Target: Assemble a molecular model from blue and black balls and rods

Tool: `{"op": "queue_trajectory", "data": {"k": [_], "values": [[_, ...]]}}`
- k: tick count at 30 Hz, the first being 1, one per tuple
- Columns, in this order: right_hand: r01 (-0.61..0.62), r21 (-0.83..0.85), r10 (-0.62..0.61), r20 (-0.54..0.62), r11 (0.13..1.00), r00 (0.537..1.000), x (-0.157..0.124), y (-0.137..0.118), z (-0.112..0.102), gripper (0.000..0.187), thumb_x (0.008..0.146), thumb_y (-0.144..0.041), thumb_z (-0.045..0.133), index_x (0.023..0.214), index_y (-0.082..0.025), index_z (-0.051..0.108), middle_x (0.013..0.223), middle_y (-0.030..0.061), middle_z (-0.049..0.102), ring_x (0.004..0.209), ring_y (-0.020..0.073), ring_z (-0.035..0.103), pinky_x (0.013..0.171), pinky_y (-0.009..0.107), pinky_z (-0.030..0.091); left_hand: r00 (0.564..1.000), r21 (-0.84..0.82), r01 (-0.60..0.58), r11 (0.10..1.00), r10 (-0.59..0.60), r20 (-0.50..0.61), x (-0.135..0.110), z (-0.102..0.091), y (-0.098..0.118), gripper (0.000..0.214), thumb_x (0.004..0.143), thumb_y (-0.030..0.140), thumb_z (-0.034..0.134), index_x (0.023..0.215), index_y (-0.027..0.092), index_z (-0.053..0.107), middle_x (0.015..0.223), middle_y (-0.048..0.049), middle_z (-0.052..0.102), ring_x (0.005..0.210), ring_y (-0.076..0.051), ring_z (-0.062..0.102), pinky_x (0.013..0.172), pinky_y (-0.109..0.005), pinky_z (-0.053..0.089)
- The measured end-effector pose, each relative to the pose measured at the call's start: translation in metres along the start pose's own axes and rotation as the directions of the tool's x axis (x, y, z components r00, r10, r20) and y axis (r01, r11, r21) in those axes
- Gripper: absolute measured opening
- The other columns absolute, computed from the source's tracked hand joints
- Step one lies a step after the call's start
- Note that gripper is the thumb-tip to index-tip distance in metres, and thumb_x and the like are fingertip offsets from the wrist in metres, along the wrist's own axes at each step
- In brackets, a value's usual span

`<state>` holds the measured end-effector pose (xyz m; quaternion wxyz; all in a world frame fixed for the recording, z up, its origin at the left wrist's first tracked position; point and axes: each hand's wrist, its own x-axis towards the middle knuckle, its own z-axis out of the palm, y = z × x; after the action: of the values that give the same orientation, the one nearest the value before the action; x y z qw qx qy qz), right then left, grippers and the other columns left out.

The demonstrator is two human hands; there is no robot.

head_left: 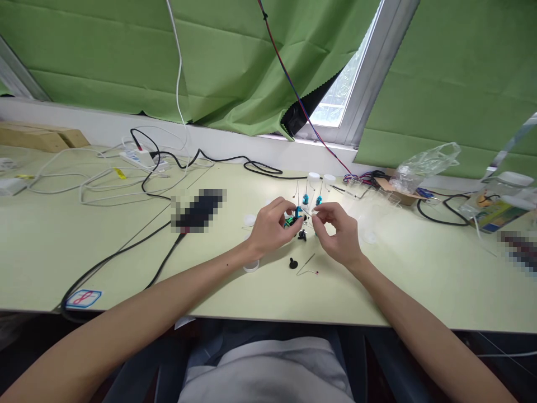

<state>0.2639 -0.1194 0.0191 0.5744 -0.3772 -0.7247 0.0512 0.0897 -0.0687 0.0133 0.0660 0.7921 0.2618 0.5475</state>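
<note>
My left hand (pixel 274 225) is closed, with thumb and fingers around a small blue part (pixel 298 212); a thin wire stands up from it. My right hand (pixel 338 230) pinches what looks like a thin metal wire (pixel 307 212) close beside that part; its far end is too small to make out. Two similar blue pieces (pixel 305 199) with upright wires stand just behind the hands. Below the fingers lie a black knob-like piece (pixel 302 235) and another black piece (pixel 293 263). A bent wire with a red tip (pixel 308 272) rests nearer to me.
White round lids (pixel 313 177) sit at the back, and a clear shallow cap (pixel 251 266) lies by my left forearm. A blurred dark device (pixel 199 211) with a cable is on the left. Cables and a power strip (pixel 142 159) line the wall; a plastic bottle (pixel 499 201) stands right.
</note>
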Motion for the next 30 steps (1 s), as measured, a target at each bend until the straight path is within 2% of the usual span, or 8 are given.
{"op": "queue_trajectory", "data": {"k": [5,30], "values": [[0.032,-0.019,-0.032,0.012,0.999,0.999,0.0004,0.0004,0.0014,0.014,0.089,-0.018,0.058,0.102,-0.022,0.056,0.069,-0.0015,0.056,0.060,0.0130,0.055,0.061,0.029,0.052,1.000,0.009,-0.010,1.000,0.010,0.008,-0.0014,0.0006,-0.0008,0.011,0.081,0.023,0.068,0.086,0.019,0.060,0.078,0.0022,0.059,0.048,-0.005,0.041,0.049,-0.022,0.038],[0.013,-0.026,-0.013,0.009,1.000,1.000,-0.0010,0.0023,0.0036,0.013,0.089,-0.016,0.057,0.101,-0.022,0.058,0.070,-0.0020,0.057,0.061,0.0127,0.055,0.064,0.029,0.053,0.999,0.047,-0.039,0.998,0.037,0.033,-0.0037,0.0021,-0.0015,0.011,0.083,0.026,0.066,0.089,0.019,0.060,0.078,0.0016,0.058,0.052,-0.007,0.042,0.051,-0.023,0.037]]}}
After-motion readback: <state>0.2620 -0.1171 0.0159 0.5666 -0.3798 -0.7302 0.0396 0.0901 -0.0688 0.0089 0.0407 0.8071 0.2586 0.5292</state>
